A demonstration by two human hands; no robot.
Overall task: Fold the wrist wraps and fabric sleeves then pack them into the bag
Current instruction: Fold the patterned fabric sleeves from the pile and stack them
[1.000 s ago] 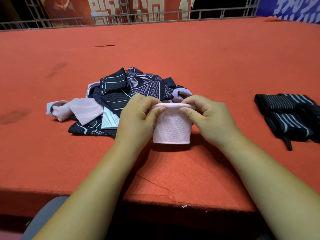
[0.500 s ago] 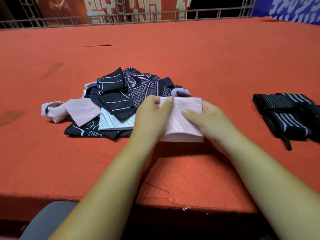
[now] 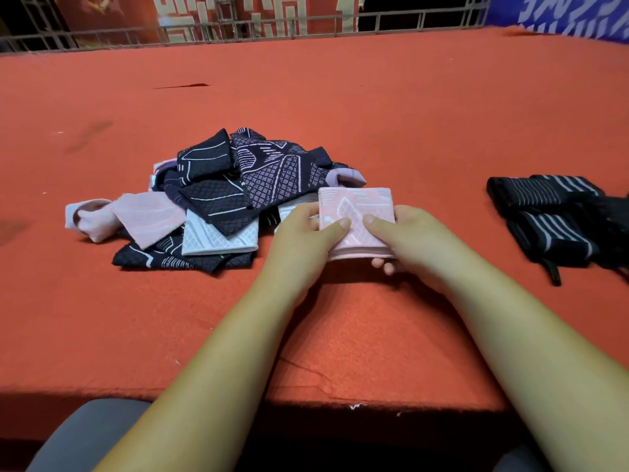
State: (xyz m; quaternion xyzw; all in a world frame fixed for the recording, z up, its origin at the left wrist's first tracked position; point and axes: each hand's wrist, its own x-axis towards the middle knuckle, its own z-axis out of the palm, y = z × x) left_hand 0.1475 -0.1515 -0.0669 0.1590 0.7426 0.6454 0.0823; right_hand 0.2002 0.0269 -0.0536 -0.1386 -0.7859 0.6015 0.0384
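Note:
A folded pink fabric sleeve (image 3: 357,207) with a pale woven pattern sits flat between both hands, just above the red table. My left hand (image 3: 301,238) grips its left edge, thumb pressed on top. My right hand (image 3: 413,241) grips the right edge, thumb on top and fingertips showing underneath. To the left lies a heap of sleeves (image 3: 218,202), dark navy with light lines, mixed with pink and white ones. Black wrist wraps with grey stripes (image 3: 548,219) lie at the right. No bag is in view.
The red felt-covered table (image 3: 374,107) stretches far back to a metal railing (image 3: 258,25). Its front edge (image 3: 306,403) runs close to my body, with a small tear in the cloth near it.
The pink sleeve went from standing as an open tube to lying folded flat. Both hands shifted slightly right and now hold it by its sides with thumbs on top.

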